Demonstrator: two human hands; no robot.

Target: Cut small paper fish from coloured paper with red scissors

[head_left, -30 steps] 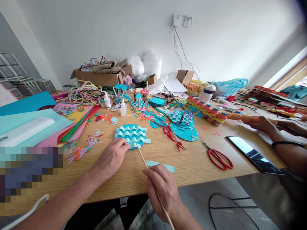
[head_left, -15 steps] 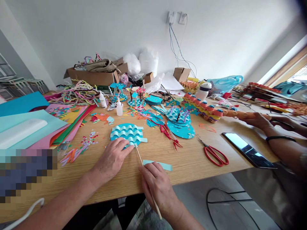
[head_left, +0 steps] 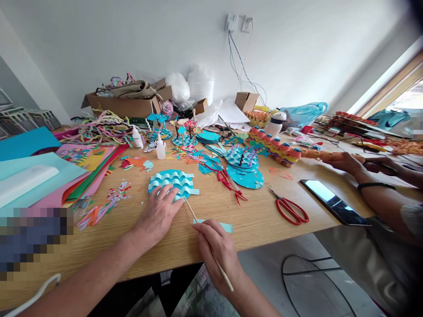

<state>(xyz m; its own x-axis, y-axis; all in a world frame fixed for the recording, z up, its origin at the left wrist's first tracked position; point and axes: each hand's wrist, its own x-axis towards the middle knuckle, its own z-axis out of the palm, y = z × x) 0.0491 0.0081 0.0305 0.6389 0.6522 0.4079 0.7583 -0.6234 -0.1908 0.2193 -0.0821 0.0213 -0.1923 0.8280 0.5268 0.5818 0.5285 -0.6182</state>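
My left hand (head_left: pixel 159 210) lies on a blue rounded paper piece (head_left: pixel 170 173), fingers spread over its lower edge. Pale-blue wavy paper strips (head_left: pixel 172 182) cross that piece, a few ends sticking out to the right. In a pen-like hold, my right hand (head_left: pixel 216 246) is closed on a thin wooden stick (head_left: pixel 191 210). The stick's tip is at the lower edge of the blue piece, near my left thumb and index finger. A loose pale-blue paper strip (head_left: pixel 227 227) lies on the table, partly hidden behind my right hand.
Red-handled scissors (head_left: pixel 291 210) and a phone (head_left: pixel 333 202) lie to the right. Another person's hands (head_left: pixel 350 165) hold dark-handled scissors at the far right. Glue bottles (head_left: pixel 161 149), paper scraps (head_left: pixel 112 198) and finished-looking blue paper pieces (head_left: pixel 246 176) lie beyond my hands.
My left hand has shifted slightly, its fingers now more spread over the wavy strips. The stick's tip has drawn slightly away from the lowest strip. The view has turned a little right.
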